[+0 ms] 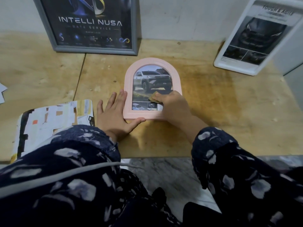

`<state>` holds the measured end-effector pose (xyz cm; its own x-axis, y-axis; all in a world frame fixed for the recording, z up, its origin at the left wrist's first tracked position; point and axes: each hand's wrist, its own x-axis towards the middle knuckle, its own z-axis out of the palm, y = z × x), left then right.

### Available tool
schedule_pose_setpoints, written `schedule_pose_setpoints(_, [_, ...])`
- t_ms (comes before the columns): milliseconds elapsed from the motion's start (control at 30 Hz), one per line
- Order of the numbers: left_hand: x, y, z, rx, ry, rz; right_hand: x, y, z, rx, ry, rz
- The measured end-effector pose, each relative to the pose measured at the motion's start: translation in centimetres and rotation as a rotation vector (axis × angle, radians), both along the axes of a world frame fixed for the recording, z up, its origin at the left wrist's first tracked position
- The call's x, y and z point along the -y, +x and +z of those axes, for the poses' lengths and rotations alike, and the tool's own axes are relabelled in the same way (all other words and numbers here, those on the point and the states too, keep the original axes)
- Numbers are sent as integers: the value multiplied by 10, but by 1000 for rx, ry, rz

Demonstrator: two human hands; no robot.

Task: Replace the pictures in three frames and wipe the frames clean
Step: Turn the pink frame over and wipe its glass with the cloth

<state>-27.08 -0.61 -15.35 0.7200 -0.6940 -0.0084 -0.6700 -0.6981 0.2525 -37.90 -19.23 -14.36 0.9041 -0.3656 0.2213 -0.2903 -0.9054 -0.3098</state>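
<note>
A pink arched frame point(131, 76) lies flat on the wooden table point(213, 104), holding a picture of a grey pickup truck. My left hand point(114, 115) rests flat on the table, fingers spread against the frame's left side and thumb along its bottom edge. My right hand point(172, 105) presses a small tan cloth point(155, 97) onto the lower right of the picture. A grey frame point(55, 40) with a dark "INTELLI NUSA" poster leans on the wall at the back. A white frame point(232, 66) with a dark car print leans at the back right.
A stack of papers and torn scraps point(54, 118) lies left of my left hand. More white paper point(2, 92) pokes in at the far left edge. The table's front edge runs just below my wrists, with marble floor point(164, 174) beneath.
</note>
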Motion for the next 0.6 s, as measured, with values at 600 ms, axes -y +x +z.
schedule_pose_setpoints(600, [-2,2,-2,6,-21,-5,67,69,65,-434,46,-179])
